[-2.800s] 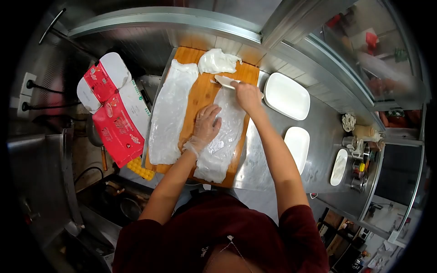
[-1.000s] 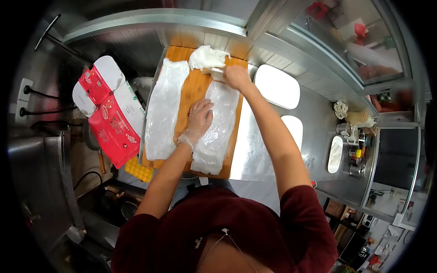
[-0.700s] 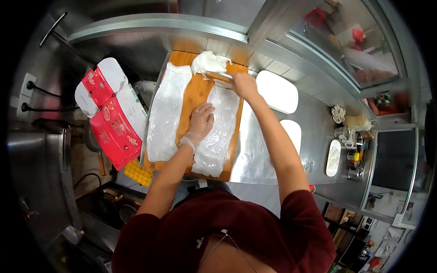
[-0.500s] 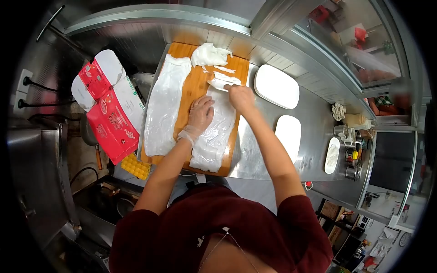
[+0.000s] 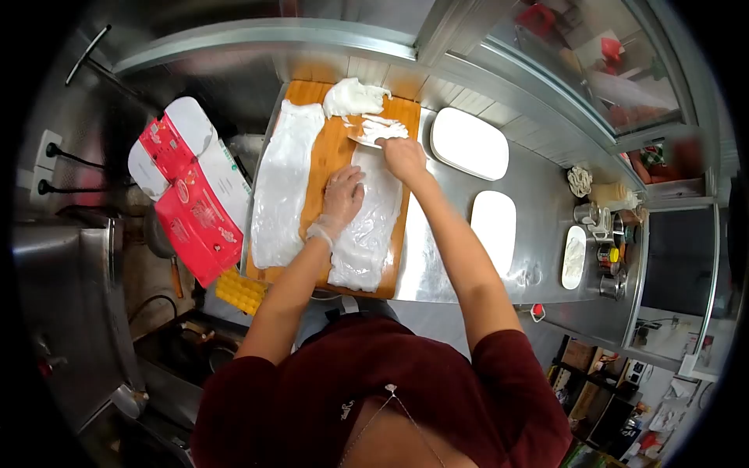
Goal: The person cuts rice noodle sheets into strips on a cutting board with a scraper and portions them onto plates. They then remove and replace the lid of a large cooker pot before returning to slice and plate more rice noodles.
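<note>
Two long, wet, glossy white slabs, soft like dough or squid flesh, lie on a wooden cutting board (image 5: 316, 183): the left slab (image 5: 282, 187) and the right slab (image 5: 367, 226). My left hand (image 5: 343, 196), in a clear plastic glove, rests with fingers stretched on the left edge of the right slab. At that slab's far end, my right hand (image 5: 404, 158) grips a knife (image 5: 363, 142), its handle hidden in the fist. Thin cut white strips (image 5: 382, 127) lie just beyond the blade. A crumpled white piece (image 5: 355, 98) sits at the board's back.
White rectangular trays (image 5: 470, 144) are stacked right of the board, with another white tray (image 5: 493, 232) nearer. A small dish of white powder (image 5: 574, 257) stands near jars at the far right. Left are an opened red carton (image 5: 199, 226) and a yellow egg tray (image 5: 239, 291).
My right hand and the knife have moved slightly left and toward me. More loose white strips show beyond the blade. My left hand stays in place on the slab.
</note>
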